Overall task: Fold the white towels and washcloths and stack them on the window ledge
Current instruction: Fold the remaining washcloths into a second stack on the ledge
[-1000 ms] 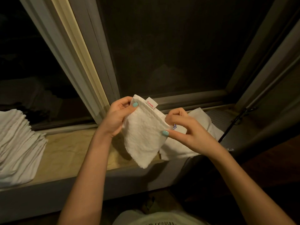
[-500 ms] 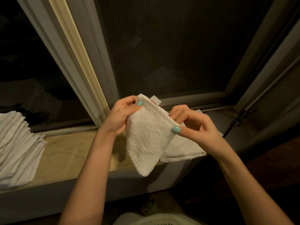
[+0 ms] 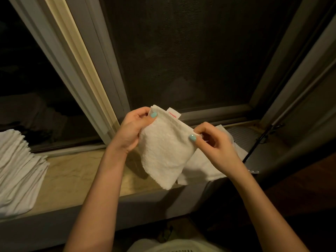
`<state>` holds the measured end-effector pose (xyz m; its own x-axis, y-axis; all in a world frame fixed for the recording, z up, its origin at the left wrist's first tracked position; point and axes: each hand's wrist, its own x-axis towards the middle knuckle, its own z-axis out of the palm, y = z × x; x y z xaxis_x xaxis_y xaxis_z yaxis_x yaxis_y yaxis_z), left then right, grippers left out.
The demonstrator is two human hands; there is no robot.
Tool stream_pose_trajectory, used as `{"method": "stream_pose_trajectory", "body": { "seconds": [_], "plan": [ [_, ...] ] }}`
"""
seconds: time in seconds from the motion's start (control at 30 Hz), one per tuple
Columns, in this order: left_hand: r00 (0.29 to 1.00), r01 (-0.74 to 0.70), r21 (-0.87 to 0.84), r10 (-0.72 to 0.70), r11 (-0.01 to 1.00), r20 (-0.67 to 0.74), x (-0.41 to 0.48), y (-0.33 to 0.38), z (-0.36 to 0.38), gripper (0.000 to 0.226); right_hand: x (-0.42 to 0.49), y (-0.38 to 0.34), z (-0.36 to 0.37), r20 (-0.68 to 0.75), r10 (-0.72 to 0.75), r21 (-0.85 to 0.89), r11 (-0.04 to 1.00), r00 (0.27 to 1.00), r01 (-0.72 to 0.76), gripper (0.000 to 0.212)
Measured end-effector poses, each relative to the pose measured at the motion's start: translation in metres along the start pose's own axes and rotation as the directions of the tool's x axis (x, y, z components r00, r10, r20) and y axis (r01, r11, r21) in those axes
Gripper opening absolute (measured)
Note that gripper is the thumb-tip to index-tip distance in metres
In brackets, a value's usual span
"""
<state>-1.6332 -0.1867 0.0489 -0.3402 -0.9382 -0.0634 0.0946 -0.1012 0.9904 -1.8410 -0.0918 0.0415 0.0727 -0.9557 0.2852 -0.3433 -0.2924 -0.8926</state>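
A small white washcloth (image 3: 163,150) with a white tag printed in red hangs in the air above the window ledge (image 3: 72,177). My left hand (image 3: 134,130) pinches its upper left corner. My right hand (image 3: 214,144) pinches its upper right corner. The cloth hangs down to a point between them. Behind it, more white cloth (image 3: 205,166) lies on the ledge, partly hidden by my right hand. A tall stack of folded white towels (image 3: 16,170) sits at the ledge's left end.
Dark window glass and grey frames (image 3: 87,79) rise right behind the ledge. A black rod (image 3: 261,139) leans at the right end of the ledge. Dark floor lies below at the right.
The washcloth is held a little higher and flatter than before. My right hand has shifted its pinch out to the upper right corner.
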Motion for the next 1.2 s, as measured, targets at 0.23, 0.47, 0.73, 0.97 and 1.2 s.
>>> {"method": "stream_pose_trajectory", "body": {
  "seconds": [0.23,0.47,0.73,0.97,1.2],
  "plan": [
    [1.0,0.006,0.066,-0.007,0.998,0.016,-0.003,0.002,0.001,0.022,0.009,0.007,0.003,-0.07,0.103,-0.159,0.981,0.992,-0.113,0.034],
    [0.997,-0.011,0.281,-0.011,0.96,0.078,-0.007,0.007,0.007,0.013,0.007,0.018,0.001,-0.077,0.195,-0.099,0.974,0.978,-0.202,0.032],
    [0.979,-0.048,0.507,-0.061,0.86,0.196,-0.007,0.011,0.01,0.013,0.019,0.004,0.009,0.15,0.227,-0.083,0.973,0.962,-0.216,0.064],
    [0.956,0.006,0.545,-0.165,0.839,0.243,-0.017,0.015,-0.008,0.027,0.023,0.004,0.035,0.151,0.041,0.068,0.996,0.988,-0.052,0.058],
    [0.939,0.1,0.678,-0.295,0.729,0.178,-0.038,0.004,-0.049,0.02,0.022,0.021,0.056,0.051,0.155,0.084,0.984,0.987,-0.159,0.035]
  ]
}}
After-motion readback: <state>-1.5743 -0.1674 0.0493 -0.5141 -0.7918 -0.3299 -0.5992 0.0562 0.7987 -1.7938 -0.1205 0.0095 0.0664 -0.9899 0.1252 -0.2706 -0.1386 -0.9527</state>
